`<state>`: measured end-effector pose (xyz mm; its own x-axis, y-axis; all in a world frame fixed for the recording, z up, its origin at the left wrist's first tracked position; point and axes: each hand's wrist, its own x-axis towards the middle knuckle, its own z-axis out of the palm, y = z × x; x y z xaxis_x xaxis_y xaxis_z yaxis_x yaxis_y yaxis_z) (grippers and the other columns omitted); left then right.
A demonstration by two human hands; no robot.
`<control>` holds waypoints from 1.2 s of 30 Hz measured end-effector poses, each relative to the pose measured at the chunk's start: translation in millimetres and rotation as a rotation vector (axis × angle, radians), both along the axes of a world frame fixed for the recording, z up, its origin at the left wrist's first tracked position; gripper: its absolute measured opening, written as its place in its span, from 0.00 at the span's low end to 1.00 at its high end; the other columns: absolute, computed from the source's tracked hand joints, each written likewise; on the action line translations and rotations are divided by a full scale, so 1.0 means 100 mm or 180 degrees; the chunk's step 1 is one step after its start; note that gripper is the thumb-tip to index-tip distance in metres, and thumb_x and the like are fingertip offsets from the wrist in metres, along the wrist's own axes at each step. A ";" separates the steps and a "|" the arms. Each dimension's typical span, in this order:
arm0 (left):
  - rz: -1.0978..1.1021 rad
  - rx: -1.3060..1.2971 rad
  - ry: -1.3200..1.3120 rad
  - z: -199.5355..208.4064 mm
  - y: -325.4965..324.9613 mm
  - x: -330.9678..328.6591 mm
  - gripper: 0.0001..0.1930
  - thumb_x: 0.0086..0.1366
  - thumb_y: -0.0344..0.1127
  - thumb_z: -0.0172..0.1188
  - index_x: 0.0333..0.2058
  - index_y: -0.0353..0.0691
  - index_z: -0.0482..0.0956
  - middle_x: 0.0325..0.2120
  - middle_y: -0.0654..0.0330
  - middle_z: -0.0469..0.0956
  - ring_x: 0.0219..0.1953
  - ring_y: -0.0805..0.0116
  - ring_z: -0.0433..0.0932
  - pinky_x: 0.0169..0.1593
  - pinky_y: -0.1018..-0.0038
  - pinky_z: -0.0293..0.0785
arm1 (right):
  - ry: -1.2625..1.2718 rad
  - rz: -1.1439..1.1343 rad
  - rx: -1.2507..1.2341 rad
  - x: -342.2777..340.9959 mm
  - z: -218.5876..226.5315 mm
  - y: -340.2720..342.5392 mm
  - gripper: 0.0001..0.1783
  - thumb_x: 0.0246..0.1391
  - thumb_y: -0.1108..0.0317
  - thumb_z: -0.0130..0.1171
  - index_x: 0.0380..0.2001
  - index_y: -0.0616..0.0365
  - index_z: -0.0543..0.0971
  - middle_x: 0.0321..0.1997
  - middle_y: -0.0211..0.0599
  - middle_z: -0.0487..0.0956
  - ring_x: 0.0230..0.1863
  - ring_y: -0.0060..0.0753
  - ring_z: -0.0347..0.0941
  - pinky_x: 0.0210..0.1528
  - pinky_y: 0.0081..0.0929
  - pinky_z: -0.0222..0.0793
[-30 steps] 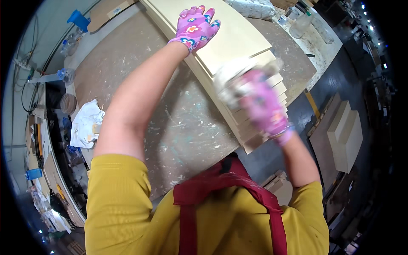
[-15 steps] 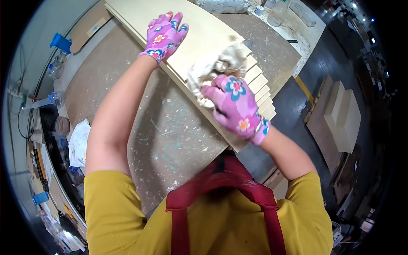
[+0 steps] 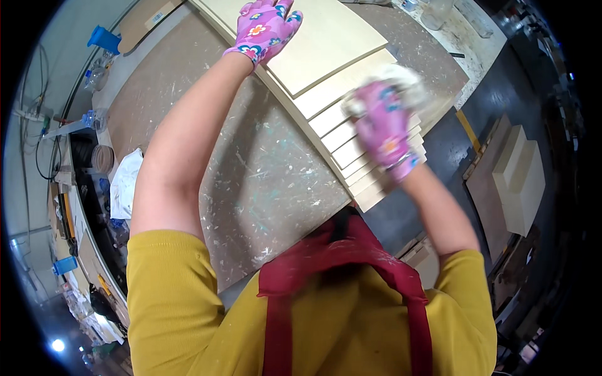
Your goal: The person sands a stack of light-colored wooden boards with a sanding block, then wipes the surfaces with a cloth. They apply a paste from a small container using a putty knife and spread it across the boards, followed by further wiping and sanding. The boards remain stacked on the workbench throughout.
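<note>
A fanned stack of pale wooden boards point(image 3: 332, 47) lies across the worktable, its staggered ends stepping toward me at the right. My left hand point(image 3: 264, 28), in a pink flowered glove, rests flat on the top board near its left edge, fingers spread. Over the stepped ends is my right hand point(image 3: 380, 122), in a matching glove and smeared by motion. It grips a crumpled whitish rag point(image 3: 404, 86), which is blurred too. Whether the rag touches the boards at this instant is hard to see.
The brown worktable point(image 3: 269, 182) is speckled with paint. Beyond it, a white-stained surface point(image 3: 480, 31) carries a clear bottle point(image 3: 437, 14). At right, more boards point(image 3: 519, 178) stand low beside the dark floor. A white cloth point(image 3: 125, 183) and a blue container point(image 3: 103, 39) are at left.
My right hand has swept the rag rightward, off the top board's near part and over the stepped ends, which now show more. The left hand stays on the top board; the whole view has shifted slightly.
</note>
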<state>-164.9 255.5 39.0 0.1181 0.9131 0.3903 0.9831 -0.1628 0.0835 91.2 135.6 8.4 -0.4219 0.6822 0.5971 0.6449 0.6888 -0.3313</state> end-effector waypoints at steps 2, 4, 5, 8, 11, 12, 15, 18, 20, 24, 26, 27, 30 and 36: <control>-0.0060 -0.0126 0.0037 0.03 0.02 -0.01 0.30 0.69 0.53 0.45 0.62 0.40 0.68 0.62 0.45 0.68 0.65 0.46 0.64 0.69 0.56 0.56 | -0.0525 0.0385 -0.0706 -0.33 -0.17 -0.35 0.19 0.44 0.69 0.59 0.43 0.60 0.76 0.48 0.49 0.75 0.49 0.49 0.73 0.56 0.42 0.66; -0.0105 0.0057 0.0314 -0.09 0.14 -0.19 0.30 0.72 0.58 0.42 0.65 0.46 0.67 0.64 0.51 0.66 0.67 0.54 0.63 0.70 0.57 0.53 | -0.0495 0.1011 -0.0914 -0.43 0.14 -0.58 0.21 0.44 0.70 0.61 0.46 0.56 0.77 0.54 0.47 0.74 0.56 0.52 0.71 0.64 0.45 0.63; -0.0057 0.0058 0.0329 -0.15 0.13 -0.21 0.30 0.72 0.57 0.42 0.65 0.46 0.67 0.64 0.51 0.66 0.67 0.53 0.63 0.69 0.57 0.53 | -0.0378 0.1153 -0.0855 -0.37 0.17 -0.60 0.21 0.46 0.69 0.61 0.47 0.54 0.76 0.54 0.45 0.74 0.56 0.51 0.72 0.63 0.46 0.64; 0.0063 0.0058 0.0459 -0.12 0.12 -0.27 0.29 0.72 0.56 0.42 0.65 0.47 0.67 0.65 0.51 0.66 0.67 0.54 0.63 0.70 0.59 0.54 | -0.0175 0.0914 -0.1670 -0.08 0.46 -0.44 0.15 0.55 0.66 0.58 0.46 0.53 0.77 0.46 0.44 0.77 0.48 0.44 0.76 0.53 0.41 0.72; -0.0024 -0.0059 0.0257 -0.03 0.04 -0.14 0.30 0.70 0.54 0.44 0.64 0.43 0.67 0.63 0.47 0.67 0.66 0.49 0.64 0.69 0.57 0.55 | 0.0859 -0.0218 -0.1307 0.39 0.46 -0.24 0.11 0.52 0.73 0.53 0.38 0.56 0.79 0.44 0.41 0.76 0.46 0.37 0.75 0.50 0.36 0.72; -0.0079 -0.0094 0.0179 0.01 0.03 -0.08 0.30 0.69 0.53 0.45 0.63 0.41 0.68 0.63 0.44 0.67 0.65 0.46 0.64 0.69 0.55 0.55 | 0.0341 -0.0058 -0.0837 0.34 0.26 -0.30 0.12 0.51 0.73 0.53 0.39 0.57 0.79 0.45 0.41 0.76 0.47 0.39 0.75 0.51 0.36 0.72; -0.0035 -0.0081 0.0092 -0.02 -0.01 -0.08 0.30 0.69 0.53 0.44 0.63 0.40 0.68 0.63 0.44 0.67 0.65 0.46 0.65 0.68 0.56 0.56 | -0.0953 0.0474 -0.0206 -0.04 0.10 -0.63 0.18 0.45 0.75 0.54 0.43 0.59 0.76 0.47 0.41 0.76 0.50 0.49 0.74 0.56 0.39 0.71; 0.0061 -0.0111 0.0162 0.02 -0.13 -0.16 0.30 0.69 0.53 0.44 0.62 0.40 0.68 0.62 0.45 0.67 0.65 0.46 0.65 0.68 0.56 0.57 | 0.0048 0.0450 -0.0899 0.15 -0.09 -0.35 0.18 0.46 0.75 0.53 0.44 0.60 0.74 0.44 0.44 0.76 0.47 0.52 0.75 0.55 0.40 0.72; 0.0000 -0.0069 0.0154 0.00 -0.04 -0.11 0.30 0.69 0.52 0.45 0.62 0.40 0.68 0.62 0.45 0.67 0.65 0.46 0.65 0.68 0.55 0.57 | -0.0024 0.0070 -0.1003 0.40 -0.02 -0.04 0.18 0.48 0.74 0.53 0.45 0.60 0.75 0.42 0.48 0.76 0.43 0.51 0.77 0.47 0.41 0.76; 0.0011 -0.0129 0.0110 0.12 -0.06 -0.02 0.30 0.68 0.53 0.46 0.62 0.40 0.68 0.62 0.45 0.67 0.65 0.46 0.64 0.68 0.56 0.57 | -0.0379 -0.0043 -0.0884 0.05 -0.11 -0.41 0.20 0.43 0.72 0.59 0.44 0.58 0.76 0.41 0.44 0.78 0.42 0.46 0.77 0.44 0.40 0.76; -0.0047 -0.0090 0.0110 0.02 -0.02 -0.09 0.30 0.68 0.53 0.46 0.62 0.40 0.68 0.62 0.46 0.67 0.65 0.47 0.64 0.68 0.56 0.57 | -0.0985 0.0654 -0.0684 -0.27 -0.28 -0.82 0.23 0.56 0.65 0.52 0.54 0.60 0.68 0.44 0.45 0.77 0.43 0.45 0.76 0.51 0.41 0.74; -0.0004 -0.0103 0.0111 -0.02 0.01 -0.12 0.30 0.68 0.53 0.46 0.63 0.40 0.68 0.63 0.46 0.67 0.65 0.48 0.64 0.69 0.56 0.56 | -0.1050 0.0776 -0.0105 -0.34 -0.63 -0.97 0.26 0.55 0.62 0.54 0.56 0.59 0.68 0.48 0.44 0.77 0.53 0.45 0.74 0.59 0.42 0.69; -0.0051 -0.0110 0.0090 -0.08 0.06 -0.19 0.31 0.68 0.53 0.45 0.63 0.40 0.68 0.63 0.46 0.66 0.66 0.49 0.64 0.69 0.56 0.55 | -0.0317 0.1171 -0.0501 -0.17 0.22 -0.94 0.18 0.52 0.68 0.59 0.47 0.58 0.75 0.49 0.43 0.78 0.55 0.47 0.74 0.58 0.39 0.69; -0.0062 -0.0190 0.0138 0.01 -0.01 -0.11 0.31 0.70 0.53 0.43 0.64 0.39 0.67 0.64 0.46 0.65 0.68 0.49 0.61 0.70 0.58 0.53 | 0.0142 0.0146 -0.1439 0.36 0.10 -0.71 0.19 0.47 0.71 0.58 0.46 0.55 0.76 0.45 0.44 0.78 0.46 0.45 0.77 0.56 0.44 0.69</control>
<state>-176.3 254.8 39.8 0.1517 0.9320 0.3293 0.9827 -0.1779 0.0509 127.5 64.3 18.3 -0.4384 0.8598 0.2618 0.5955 0.4961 -0.6319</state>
